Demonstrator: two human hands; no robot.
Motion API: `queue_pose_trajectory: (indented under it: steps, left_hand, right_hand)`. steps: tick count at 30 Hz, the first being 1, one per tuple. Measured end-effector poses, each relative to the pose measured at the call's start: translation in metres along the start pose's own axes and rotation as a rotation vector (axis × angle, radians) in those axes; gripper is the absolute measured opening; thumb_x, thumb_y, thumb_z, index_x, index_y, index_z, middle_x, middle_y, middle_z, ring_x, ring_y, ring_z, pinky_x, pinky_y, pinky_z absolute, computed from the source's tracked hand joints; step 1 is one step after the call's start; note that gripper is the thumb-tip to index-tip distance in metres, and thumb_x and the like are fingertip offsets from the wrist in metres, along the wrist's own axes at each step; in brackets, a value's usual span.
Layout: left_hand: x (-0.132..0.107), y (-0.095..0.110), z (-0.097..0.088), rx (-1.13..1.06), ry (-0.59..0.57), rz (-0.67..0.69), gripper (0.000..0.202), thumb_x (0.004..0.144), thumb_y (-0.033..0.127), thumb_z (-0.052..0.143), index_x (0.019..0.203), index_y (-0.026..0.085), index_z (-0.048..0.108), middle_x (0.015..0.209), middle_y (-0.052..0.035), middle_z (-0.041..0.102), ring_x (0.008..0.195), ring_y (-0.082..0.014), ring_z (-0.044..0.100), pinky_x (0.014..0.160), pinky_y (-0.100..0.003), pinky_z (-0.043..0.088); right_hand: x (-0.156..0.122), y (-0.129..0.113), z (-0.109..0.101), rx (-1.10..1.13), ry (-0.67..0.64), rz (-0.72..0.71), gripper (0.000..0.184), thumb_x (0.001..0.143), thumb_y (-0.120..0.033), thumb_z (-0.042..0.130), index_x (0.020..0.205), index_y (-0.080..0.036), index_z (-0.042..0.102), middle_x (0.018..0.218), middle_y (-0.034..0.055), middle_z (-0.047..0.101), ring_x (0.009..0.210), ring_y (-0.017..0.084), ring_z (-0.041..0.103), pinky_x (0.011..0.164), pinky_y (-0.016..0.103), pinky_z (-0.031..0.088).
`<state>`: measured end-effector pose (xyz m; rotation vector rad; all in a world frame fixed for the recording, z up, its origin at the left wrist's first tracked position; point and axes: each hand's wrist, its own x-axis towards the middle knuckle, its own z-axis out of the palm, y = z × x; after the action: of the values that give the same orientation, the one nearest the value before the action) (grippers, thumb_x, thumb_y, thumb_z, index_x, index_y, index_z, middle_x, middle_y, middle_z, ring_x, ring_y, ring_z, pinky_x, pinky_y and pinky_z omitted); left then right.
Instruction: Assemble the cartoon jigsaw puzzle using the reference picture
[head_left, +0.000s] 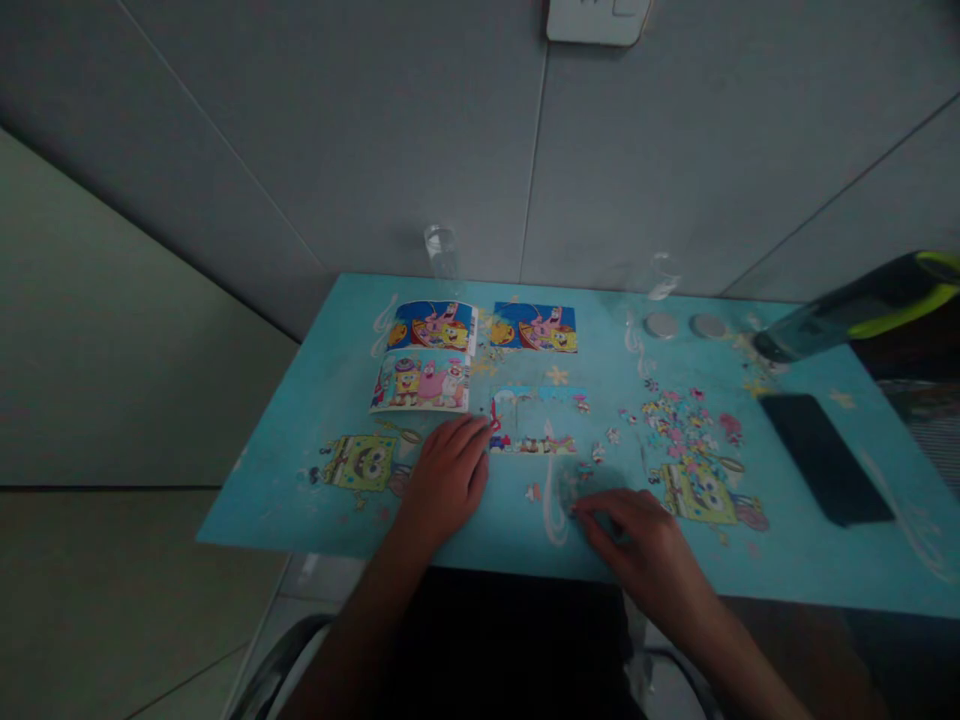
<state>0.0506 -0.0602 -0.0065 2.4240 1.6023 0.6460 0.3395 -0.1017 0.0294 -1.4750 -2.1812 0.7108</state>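
Note:
My left hand [448, 475] rests palm down on the blue cartoon-printed table [300, 470], its fingertips against the left edge of a partly built jigsaw frame [534, 422]. My right hand [637, 540] lies low on the table with fingers reaching left toward a small loose puzzle piece [534, 492]; whether it pinches anything is unclear. A scatter of loose pieces [682, 420] lies to the right of the frame. Three finished small cartoon puzzles [433, 352] sit behind my left hand.
A black phone [821, 455] lies at the right. A dark and green bottle [855, 310] lies tilted at the far right. Two clear small tubes [441, 250] stand near the wall, with two round lids [684, 325] nearby. Grey wall panels rise behind.

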Motion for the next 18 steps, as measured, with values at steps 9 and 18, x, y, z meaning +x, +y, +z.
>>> queue_pose_trajectory:
  steps: [9, 18]
  left_hand:
    - [-0.001, -0.006, 0.005, 0.015, 0.017, 0.017, 0.045, 0.1, 0.021, 0.049, 0.145, 0.024, 0.054, 0.148, -0.0071, 0.058, 0.141, -0.0271, 0.048, 0.12, -0.053, 0.039]
    - [-0.004, -0.012, 0.009, 0.039, 0.014, 0.043, 0.045, 0.101, 0.023, 0.05, 0.145, 0.022, 0.052, 0.148, -0.0071, 0.057, 0.14, -0.0272, 0.048, 0.119, -0.053, 0.039]
  right_hand:
    - [-0.015, 0.031, -0.009, -0.051, 0.198, 0.124, 0.015, 0.097, -0.029, 0.06, 0.102, -0.026, 0.075, 0.098, 0.005, 0.077, 0.079, 0.023, 0.07, 0.08, 0.039, 0.053]
    - [-0.012, 0.025, 0.002, 0.037, 0.163, 0.113, 0.014, 0.098, -0.028, 0.061, 0.101, -0.026, 0.074, 0.095, 0.0027, 0.077, 0.085, 0.022, 0.07, 0.082, 0.039, 0.051]
